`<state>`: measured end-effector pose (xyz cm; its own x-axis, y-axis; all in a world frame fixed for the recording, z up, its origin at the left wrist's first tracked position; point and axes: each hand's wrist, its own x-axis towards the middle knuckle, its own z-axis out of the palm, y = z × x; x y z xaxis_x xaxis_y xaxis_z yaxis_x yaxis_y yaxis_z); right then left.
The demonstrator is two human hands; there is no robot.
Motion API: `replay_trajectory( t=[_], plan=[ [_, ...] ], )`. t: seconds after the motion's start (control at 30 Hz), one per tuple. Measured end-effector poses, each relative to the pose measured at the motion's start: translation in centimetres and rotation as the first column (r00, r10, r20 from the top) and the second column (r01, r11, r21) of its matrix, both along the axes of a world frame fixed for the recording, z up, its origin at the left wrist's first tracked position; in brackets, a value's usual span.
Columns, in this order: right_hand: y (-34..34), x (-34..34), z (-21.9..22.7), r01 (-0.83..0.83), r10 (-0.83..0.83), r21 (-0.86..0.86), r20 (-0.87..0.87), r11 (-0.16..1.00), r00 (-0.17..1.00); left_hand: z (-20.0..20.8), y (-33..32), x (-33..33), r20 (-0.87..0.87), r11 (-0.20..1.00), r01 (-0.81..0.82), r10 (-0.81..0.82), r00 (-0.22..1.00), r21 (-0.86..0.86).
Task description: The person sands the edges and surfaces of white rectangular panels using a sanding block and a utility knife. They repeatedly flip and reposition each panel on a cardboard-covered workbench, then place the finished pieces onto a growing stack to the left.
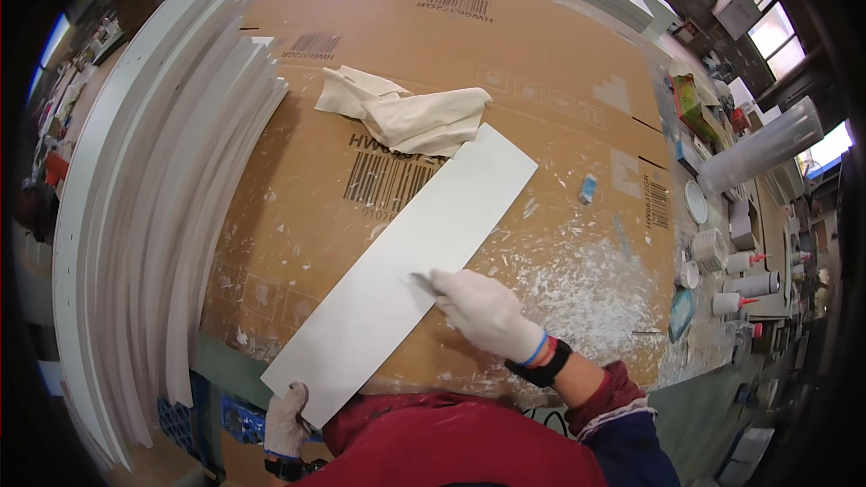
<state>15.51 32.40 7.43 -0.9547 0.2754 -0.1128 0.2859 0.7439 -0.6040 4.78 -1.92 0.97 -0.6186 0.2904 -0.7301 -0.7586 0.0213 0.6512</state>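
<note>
A long white board (379,289) lies slantwise across the cardboard, its near end at the table's front edge. My left hand (287,421), in a pale work glove, grips that near end at its corner. Over the board's right edge is my right hand (487,311), also gloved, with its fingers closed round a small thin grey blade, perhaps a scraper (421,282). The blade's tip is over the board's face; whether it touches cannot be made out. At the board's far end lies a crumpled cream cloth (406,117).
Several white panels (153,180) stand on edge in a row at the left. Paint-spattered cardboard (559,63) covers the table. A small blue block (588,188) sits right of the board. Glue bottles (732,303), tubs (709,250) and a clear tube (762,149) crowd the right side.
</note>
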Motion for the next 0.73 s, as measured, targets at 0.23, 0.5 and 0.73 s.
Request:
replay_trajectory(
  t=[0.23,0.5,0.73],
  plan=[
    [-2.3,-2.9,-5.1,-0.200,0.267,0.309,-0.192,0.930,0.944,-0.6,0.9,-0.2,-0.019,0.980,0.019,-0.023,1.000,-0.196],
    [15.2,-2.1,-7.1,0.252,-0.199,0.689,-0.158,0.679,0.967,-0.3,1.3,0.2,-0.041,0.963,-0.028,0.017,0.999,-0.269],
    [21.8,-1.5,-4.1,0.518,-0.531,0.453,-0.111,0.726,0.840,-1.5,0.6,0.0,-0.018,0.955,-0.047,0.044,0.999,-0.294]
  ],
)
